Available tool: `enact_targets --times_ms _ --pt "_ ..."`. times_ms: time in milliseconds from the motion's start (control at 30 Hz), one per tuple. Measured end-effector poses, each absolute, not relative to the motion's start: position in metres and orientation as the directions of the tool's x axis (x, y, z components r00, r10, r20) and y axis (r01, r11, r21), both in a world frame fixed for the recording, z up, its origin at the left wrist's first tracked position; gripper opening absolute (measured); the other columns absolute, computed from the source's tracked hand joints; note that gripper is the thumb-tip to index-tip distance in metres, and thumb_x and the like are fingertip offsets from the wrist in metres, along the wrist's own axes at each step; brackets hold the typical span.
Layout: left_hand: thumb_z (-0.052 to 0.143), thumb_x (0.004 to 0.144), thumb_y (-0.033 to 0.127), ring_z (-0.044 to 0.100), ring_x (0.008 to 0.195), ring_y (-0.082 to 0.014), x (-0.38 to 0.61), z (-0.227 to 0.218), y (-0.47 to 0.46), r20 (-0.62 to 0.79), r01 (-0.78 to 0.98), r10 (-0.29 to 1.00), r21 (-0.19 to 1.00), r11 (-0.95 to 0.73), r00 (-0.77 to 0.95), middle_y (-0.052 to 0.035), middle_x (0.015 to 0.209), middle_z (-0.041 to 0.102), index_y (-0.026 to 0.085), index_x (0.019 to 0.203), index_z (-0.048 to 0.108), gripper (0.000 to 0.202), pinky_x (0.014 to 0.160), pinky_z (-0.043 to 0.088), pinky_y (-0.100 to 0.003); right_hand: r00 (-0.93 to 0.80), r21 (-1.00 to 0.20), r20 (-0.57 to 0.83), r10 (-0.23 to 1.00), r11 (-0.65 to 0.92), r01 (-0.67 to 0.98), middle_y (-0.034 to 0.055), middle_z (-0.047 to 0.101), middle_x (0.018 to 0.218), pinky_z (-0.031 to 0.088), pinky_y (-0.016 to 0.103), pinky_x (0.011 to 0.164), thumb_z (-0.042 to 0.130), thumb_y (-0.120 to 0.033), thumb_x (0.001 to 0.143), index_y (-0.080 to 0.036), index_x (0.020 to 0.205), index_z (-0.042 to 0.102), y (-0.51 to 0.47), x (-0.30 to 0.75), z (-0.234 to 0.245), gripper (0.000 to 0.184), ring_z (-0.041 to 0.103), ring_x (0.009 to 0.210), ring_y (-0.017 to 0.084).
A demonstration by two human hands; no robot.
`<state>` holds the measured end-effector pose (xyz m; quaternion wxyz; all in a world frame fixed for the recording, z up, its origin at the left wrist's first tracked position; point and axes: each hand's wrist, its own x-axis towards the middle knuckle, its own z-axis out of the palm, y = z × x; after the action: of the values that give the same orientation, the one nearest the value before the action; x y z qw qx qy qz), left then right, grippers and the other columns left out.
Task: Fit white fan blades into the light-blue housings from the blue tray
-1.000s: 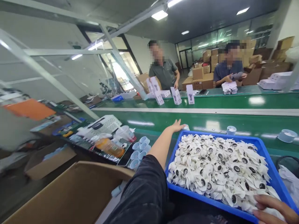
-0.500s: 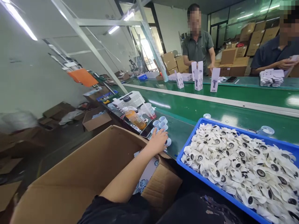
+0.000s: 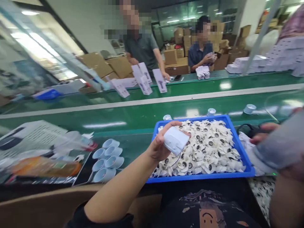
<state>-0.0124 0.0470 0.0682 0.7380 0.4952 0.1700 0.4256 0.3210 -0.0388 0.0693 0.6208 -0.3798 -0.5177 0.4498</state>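
My left hand [image 3: 159, 144] is raised in front of the blue tray [image 3: 247, 164] and is closed around a pale blue plastic cup-shaped part [image 3: 175, 140]. The tray is heaped with several small white fan blades [image 3: 209, 147] with dark hubs. My right hand [image 3: 266, 131] shows only some fingertips at the right, behind a large blurred grey object [image 3: 282, 142] held close to the camera; its grip is unclear. A group of pale blue cups [image 3: 108, 160] stands on the table left of my left forearm.
A green conveyor belt [image 3: 142, 115] runs across in front. Three pale cups [image 3: 249, 108] sit on it beyond the tray. Two people stand across it with white boxes [image 3: 143, 80]. A bottle [image 3: 47, 167] and papers [image 3: 30, 136] lie left; a cardboard box [image 3: 47, 205] is below.
My left hand left the cups at the table edge, picked up one pale blue part and lifted it over the tray. The view swung right; a grey object came in at right.
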Motion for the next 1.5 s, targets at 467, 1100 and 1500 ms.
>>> enact_targets --times_ms 467,1100,1500 --pt "0.089 0.05 0.06 0.065 0.084 -0.0228 0.064 0.029 0.007 0.206 0.156 0.724 0.903 -0.399 0.659 -0.0055 0.1 0.065 0.026 0.11 0.048 0.081 0.073 0.053 -0.035 0.125 -0.75 0.455 0.882 0.455 -0.481 0.0039 0.063 0.089 0.058 0.027 0.059 0.082 -0.058 0.076 -0.025 0.1 0.071 -0.036 0.27 0.098 0.042 0.063 0.074 0.019" --pt "0.077 0.066 0.041 0.067 0.077 -0.0212 0.094 0.051 -0.025 0.278 0.207 0.689 0.821 -0.532 0.669 -0.002 0.084 0.07 0.022 0.087 0.066 0.03 0.071 0.054 -0.032 0.092 -0.796 0.431 0.898 0.426 -0.43 0.0034 0.056 0.101 0.057 0.028 0.06 0.082 -0.047 0.079 -0.028 0.101 0.071 -0.049 0.242 0.099 0.031 0.059 0.081 0.02" --pt "0.081 0.064 0.055 0.068 0.102 -0.0352 0.043 0.032 -0.001 0.004 0.597 0.836 0.698 -0.396 0.549 -0.0118 0.115 0.07 0.024 0.131 0.054 0.079 0.083 0.055 -0.047 0.323 -0.899 0.313 0.893 0.389 -0.204 0.0054 0.058 0.104 0.059 0.03 0.076 0.086 -0.064 0.066 -0.023 0.102 0.069 -0.044 0.276 0.094 0.058 0.063 0.086 0.021"
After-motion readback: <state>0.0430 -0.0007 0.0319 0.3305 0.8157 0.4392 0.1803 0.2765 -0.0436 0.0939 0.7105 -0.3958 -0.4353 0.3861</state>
